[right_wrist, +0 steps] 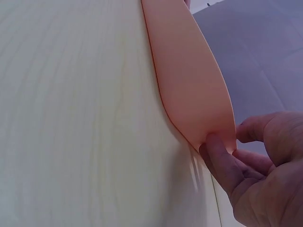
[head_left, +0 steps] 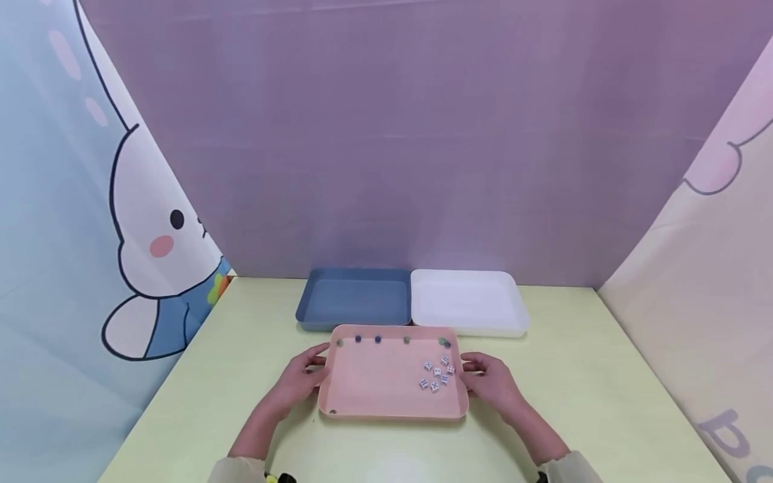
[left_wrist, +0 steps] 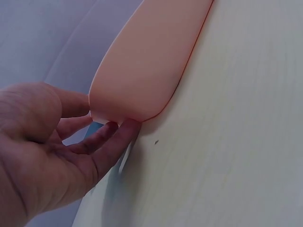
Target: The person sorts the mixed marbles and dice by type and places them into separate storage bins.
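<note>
A pink tray (head_left: 374, 384) lies in front of me, its long side facing me. My left hand (head_left: 298, 377) holds its left end and my right hand (head_left: 494, 382) its right end. In the left wrist view, the thumb is at the rim and fingertips press the outer wall of the tray (left_wrist: 137, 61). The right wrist view shows a like hold on the other end of the tray (right_wrist: 191, 71). Several white dice (head_left: 437, 371) sit in its right part. Small round pieces, dark blue (head_left: 378, 339) and green (head_left: 407, 340), lie mostly along the far wall; another is at the near left corner.
Behind the pink tray, a blue tray (head_left: 356, 302) and a white tray (head_left: 468, 302) stand side by side on the pale yellow table (head_left: 574, 376). A purple cloth (head_left: 392, 147) rises at the back. Printed cloths flank the table left (head_left: 48, 282) and right (head_left: 706, 282).
</note>
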The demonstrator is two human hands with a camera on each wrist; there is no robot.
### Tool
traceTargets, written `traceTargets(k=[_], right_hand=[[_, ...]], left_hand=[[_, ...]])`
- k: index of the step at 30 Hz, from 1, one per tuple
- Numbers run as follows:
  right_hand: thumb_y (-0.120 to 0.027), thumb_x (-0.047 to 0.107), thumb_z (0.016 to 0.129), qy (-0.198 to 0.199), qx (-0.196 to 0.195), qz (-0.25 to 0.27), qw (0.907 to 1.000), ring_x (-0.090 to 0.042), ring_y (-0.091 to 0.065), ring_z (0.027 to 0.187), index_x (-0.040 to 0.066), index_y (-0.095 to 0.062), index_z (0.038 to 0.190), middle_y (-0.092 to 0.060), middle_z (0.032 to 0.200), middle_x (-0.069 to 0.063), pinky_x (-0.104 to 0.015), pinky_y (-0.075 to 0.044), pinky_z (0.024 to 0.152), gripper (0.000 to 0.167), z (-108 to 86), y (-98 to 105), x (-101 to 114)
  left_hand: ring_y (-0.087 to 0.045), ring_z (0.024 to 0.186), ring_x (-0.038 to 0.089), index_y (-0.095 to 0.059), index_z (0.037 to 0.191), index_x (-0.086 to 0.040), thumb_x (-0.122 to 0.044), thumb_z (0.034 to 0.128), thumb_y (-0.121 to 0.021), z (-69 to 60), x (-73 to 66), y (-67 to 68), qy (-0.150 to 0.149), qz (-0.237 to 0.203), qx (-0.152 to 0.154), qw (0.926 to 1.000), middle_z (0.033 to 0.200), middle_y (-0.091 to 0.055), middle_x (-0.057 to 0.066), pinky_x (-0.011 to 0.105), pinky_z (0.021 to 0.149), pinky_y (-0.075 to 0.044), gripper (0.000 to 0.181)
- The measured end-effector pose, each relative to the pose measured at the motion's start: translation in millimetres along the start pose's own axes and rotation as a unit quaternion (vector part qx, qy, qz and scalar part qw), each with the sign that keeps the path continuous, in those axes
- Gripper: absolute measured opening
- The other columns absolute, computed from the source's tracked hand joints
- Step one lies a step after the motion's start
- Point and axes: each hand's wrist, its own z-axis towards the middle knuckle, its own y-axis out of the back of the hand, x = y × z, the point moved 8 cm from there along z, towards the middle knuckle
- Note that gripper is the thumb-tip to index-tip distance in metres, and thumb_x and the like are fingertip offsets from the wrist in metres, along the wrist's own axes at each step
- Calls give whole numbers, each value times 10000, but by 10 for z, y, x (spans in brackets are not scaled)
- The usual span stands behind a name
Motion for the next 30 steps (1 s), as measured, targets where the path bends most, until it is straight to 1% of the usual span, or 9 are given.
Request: traceTargets(k=[2,8,10,15,21,24,30], right_hand=[[-653,-62,844,1,1,-17,10000,-247,-655,792,-77,-598,1220,-652,980,-136,-361,-578,623,380,-1,11,-8],[-647,-76,837,-30,-120,-172,9998,-244,-653,806,-68,-599,1220,-655,985,-139,-356,-578,626,386,-56,144,-18],[-647,-79,832,-56,-146,-213,9996,-243,-651,805,-69,-597,1223,-654,990,-143,-353,-578,627,394,-64,181,-27],[-649,-83,826,-58,-197,-302,9993,-245,-651,801,-74,-593,1222,-654,995,-151,-349,-578,625,400,-54,253,-41],[-656,-73,835,-80,-281,-394,9988,-235,-647,790,-65,-594,1224,-652,976,-140,-349,-576,617,394,-64,327,-61],[-660,-60,843,-123,-287,-443,9985,-230,-646,788,-57,-594,1229,-655,977,-140,-346,-575,616,391,-56,367,-106],[-672,-52,848,-83,-300,-301,9991,-237,-651,776,-45,-609,1223,-659,960,-143,-352,-576,606,381,-29,425,-156]], left_hand=[[-599,910,252,-444,1454,-71,11,959,-562,-12,-7,-18,17,-8,47,10000,1152,-560,179,380,662,-550,515],[-610,885,258,-404,1484,-100,-30,983,-544,-4,-56,-166,27,-120,391,9992,1136,-552,186,401,645,-560,525],[-603,881,256,-398,1488,-104,-40,987,-542,13,-69,-201,13,-112,460,9989,1132,-549,186,399,642,-560,525],[-595,873,249,-390,1495,-109,-56,991,-545,66,-94,-259,-37,-127,527,9985,1134,-545,184,392,636,-560,530],[-599,846,243,-385,1497,-101,-42,988,-542,92,-119,-319,-52,-125,589,9982,1112,-540,189,390,639,-567,536],[-601,827,239,-383,1498,-99,-46,990,-540,117,-114,-363,-66,-110,625,9980,1106,-538,191,387,634,-566,534],[-604,821,246,-377,1498,-88,-49,990,-539,157,-131,-420,-153,-124,687,9974,1101,-531,195,397,628,-567,535]])
